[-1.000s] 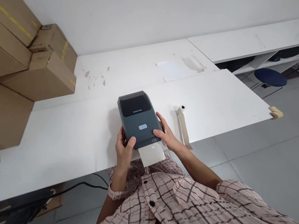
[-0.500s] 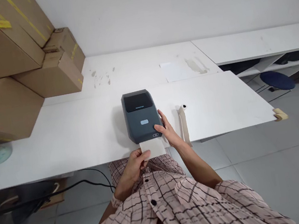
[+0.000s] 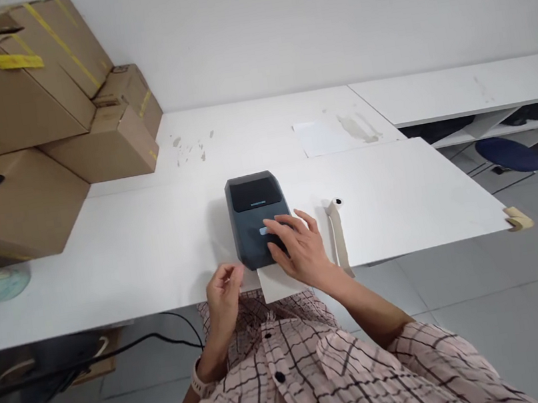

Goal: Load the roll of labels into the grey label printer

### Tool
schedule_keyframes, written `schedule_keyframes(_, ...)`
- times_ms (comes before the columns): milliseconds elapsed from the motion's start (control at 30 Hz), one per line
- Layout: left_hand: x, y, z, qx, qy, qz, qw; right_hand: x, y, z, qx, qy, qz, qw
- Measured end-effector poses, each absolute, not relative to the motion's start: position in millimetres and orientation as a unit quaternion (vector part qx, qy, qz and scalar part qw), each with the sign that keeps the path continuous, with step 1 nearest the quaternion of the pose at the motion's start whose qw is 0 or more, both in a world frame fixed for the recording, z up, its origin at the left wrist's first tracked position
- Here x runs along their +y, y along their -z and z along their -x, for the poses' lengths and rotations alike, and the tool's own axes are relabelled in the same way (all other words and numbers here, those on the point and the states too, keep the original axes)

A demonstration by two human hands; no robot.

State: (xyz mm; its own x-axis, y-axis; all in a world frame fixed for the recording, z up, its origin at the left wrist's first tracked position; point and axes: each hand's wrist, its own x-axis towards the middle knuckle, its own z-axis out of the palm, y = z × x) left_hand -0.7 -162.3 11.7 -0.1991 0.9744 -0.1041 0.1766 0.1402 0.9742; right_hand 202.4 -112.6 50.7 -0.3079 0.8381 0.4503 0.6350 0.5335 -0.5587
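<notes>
A dark grey label printer (image 3: 253, 214) stands near the front edge of the white table (image 3: 146, 260). A white label sheet (image 3: 274, 283) sticks out of its front slot over the table edge. My right hand (image 3: 299, 247) lies on top of the printer's front part, fingers spread across the lid. My left hand (image 3: 224, 292) hovers just left of the sheet, fingers loosely curled with thumb and forefinger near each other, touching nothing that I can see.
Several stacked cardboard boxes (image 3: 19, 124) fill the table's left end. A beige strip of backing paper (image 3: 338, 235) lies right of the printer. A loose white sheet (image 3: 320, 136) rests further back. A black cable (image 3: 119, 348) runs under the table; a blue stool (image 3: 507, 154) stands at right.
My left hand let go of the label sheet and drew off to the left. My right hand slid from the printer's right side onto its top.
</notes>
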Motion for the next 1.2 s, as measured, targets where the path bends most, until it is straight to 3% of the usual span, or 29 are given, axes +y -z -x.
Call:
schedule_keyframes(67, -154.7, -10.4, 0.2, 0.622, -0.491, -0.476, 0.381, -111.0, -54.0, -196.8, -0.808, -0.134, 0.463, 0.338)
schedule_keyframes(167, -146.3, -8.5, -8.2, 0.602, -0.468, -0.511, 0.397, -112.6, -54.5, -196.4, -0.809, -0.143, 0.464, 0.330)
schedule_keyframes(367, -146.5, -1.5, -14.1, 0.596, -0.422, -0.520, 0.443, -130.2, -24.7, -217.2, -0.653, -0.290, 0.515, 0.474)
schedule_keyframes(533, -145.7, 5.1, -7.2, 0.582, -0.415, -0.561, 0.417, -138.9, 2.8, -218.8, -0.547, -0.436, 0.517, 0.494)
schedule_keyframes(733, -140.5, -5.7, -4.2, 0.572, -0.429, -0.592, 0.372, -134.5, -8.4, -223.5, -0.575, -0.416, 0.506, 0.490)
schedule_keyframes(1000, -74.1, -43.0, 4.8, 0.537, -0.532, -0.578, 0.309, -52.8, -78.5, -217.0, -0.672, -0.291, 0.462, 0.500)
schedule_keyframes(1200, -38.9, -20.5, 4.8, 0.670, -0.423, -0.525, 0.310, 32.7, -107.0, -199.5, -0.675, -0.212, 0.480, 0.519)
